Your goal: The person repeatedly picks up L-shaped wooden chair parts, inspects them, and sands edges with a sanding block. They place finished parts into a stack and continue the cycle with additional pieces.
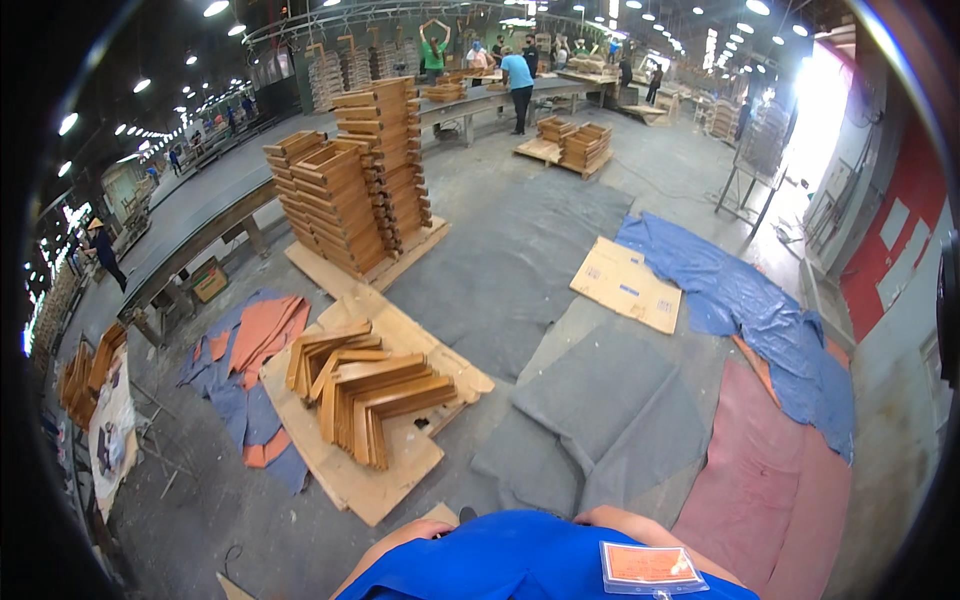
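Both bare arms come in at the lower edge beside my blue shirt (520, 555), the left arm (385, 550) and the right arm (650, 527). My hands are hidden behind the shirt front, so whether they hold anything does not show. Just ahead and to the left, several brown wooden angled frame pieces (365, 390) lie nested together on a flat cardboard sheet (400, 480). Behind them rise tall stacks of wooden frames (335, 200) on another cardboard base (430, 237). A badge (650, 566) with an orange card hangs on my shirt.
Grey sheeting (600, 430), a blue tarp (740, 280), a dark red sheet (760, 470) and a cardboard panel (627, 285) cover the floor. A long conveyor table (210, 215) runs along the left. Smaller wooden stacks (585, 147) and several people (518, 80) are farther back.
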A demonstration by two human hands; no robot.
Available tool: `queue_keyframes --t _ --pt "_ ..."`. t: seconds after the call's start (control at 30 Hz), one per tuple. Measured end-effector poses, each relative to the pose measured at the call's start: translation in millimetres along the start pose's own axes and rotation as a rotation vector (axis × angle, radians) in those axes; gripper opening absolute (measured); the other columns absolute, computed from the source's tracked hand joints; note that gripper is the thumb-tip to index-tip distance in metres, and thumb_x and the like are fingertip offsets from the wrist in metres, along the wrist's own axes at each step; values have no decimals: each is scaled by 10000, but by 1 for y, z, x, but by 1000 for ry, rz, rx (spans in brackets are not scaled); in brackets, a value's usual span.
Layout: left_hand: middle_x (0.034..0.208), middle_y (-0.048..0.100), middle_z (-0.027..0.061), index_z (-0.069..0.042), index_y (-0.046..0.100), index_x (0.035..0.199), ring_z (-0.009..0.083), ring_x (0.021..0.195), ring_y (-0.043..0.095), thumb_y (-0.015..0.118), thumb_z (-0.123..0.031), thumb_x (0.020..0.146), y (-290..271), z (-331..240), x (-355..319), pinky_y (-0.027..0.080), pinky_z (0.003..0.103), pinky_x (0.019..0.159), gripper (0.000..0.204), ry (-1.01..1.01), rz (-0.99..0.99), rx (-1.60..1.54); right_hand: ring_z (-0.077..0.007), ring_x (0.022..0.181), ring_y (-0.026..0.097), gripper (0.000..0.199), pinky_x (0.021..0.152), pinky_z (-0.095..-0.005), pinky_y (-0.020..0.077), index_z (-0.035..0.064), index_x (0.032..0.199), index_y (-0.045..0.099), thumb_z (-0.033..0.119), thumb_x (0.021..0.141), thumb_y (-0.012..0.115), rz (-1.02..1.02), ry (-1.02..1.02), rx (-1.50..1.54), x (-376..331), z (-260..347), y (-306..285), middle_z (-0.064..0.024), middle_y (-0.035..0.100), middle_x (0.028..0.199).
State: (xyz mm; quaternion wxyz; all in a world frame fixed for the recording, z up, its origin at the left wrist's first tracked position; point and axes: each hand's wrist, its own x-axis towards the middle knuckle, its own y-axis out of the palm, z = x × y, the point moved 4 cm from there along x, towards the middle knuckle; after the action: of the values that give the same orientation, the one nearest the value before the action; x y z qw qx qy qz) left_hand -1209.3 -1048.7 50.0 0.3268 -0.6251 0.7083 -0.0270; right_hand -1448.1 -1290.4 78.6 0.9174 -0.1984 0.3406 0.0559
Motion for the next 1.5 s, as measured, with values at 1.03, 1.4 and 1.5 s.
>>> queue_keyframes --t 1.03,1.4,1.5 --pt "935 672 88 -55 622 1145 183 859 623 681 -220 761 -159 16 122 481 298 768 422 -486 -588 -461 -293 1074 581 454 910 -368 431 22 1313 452 300 955 434 933 -480 -204 329 141 -256 -196 577 1218" --pt "1016 658 108 -17 601 1143 185 983 610 698 -107 781 4 60 -48 469 324 884 386 -320 -1305 -817 -318 1168 531 460 979 -371 407 72 1360 434 247 935 457 1108 -796 -894 328 266 -57 -179 534 1293" --pt "1015 651 109 -20 605 1131 196 988 606 702 -144 780 43 69 -118 469 328 885 385 -336 -1450 -799 -351 1107 562 483 940 -380 435 56 1333 456 218 882 511 1180 -396 -687 316 288 34 -208 558 1243"
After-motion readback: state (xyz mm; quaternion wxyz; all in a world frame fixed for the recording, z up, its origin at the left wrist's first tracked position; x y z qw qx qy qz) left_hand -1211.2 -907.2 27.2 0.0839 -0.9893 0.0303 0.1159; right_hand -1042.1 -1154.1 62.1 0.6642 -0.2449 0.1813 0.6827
